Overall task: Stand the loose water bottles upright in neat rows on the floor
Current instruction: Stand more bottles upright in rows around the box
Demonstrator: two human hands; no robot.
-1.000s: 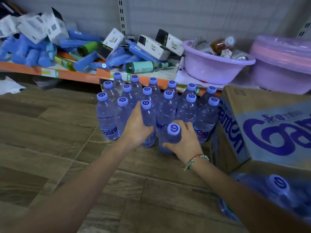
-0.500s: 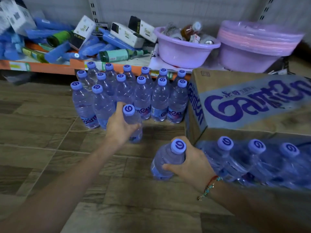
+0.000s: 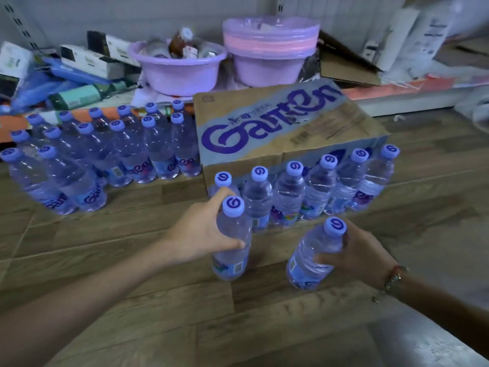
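Water bottles (image 3: 232,242) upright, one in each hand's grip

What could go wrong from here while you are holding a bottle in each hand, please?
1. The right hand holds its bottle tilted; set down like that, it may topple.
2. The left hand holds its bottle close to the row in front of the box; a nudge could knock neighbours over.
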